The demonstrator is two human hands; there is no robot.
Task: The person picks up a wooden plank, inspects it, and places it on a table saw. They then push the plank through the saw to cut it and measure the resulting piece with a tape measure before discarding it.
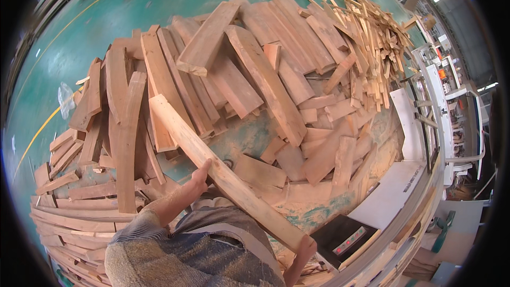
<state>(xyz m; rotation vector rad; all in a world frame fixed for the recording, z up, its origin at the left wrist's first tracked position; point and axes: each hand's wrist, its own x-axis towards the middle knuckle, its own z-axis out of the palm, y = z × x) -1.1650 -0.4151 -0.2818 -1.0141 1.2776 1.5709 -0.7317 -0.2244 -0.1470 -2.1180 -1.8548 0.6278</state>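
Observation:
A long, pale wooden board (226,177) slants across in front of my body, its far end up to the left over the lumber pile. Around its near edge, about midway along, my left hand (201,177) is closed, with part of the fingers hidden behind the wood. My right hand (305,248) grips the lower right end, and its fingers are mostly out of sight. Under the board's far end lie reddish-brown planks (156,69), close to it or touching; I cannot tell which.
Loose planks (276,85) spread over the green floor (127,8). Thin offcuts (372,37) are heaped at the far right, and boards (79,215) are stacked at left. A machine with a black button panel (345,239) stands close at right. Sawdust (319,207) covers the floor nearby.

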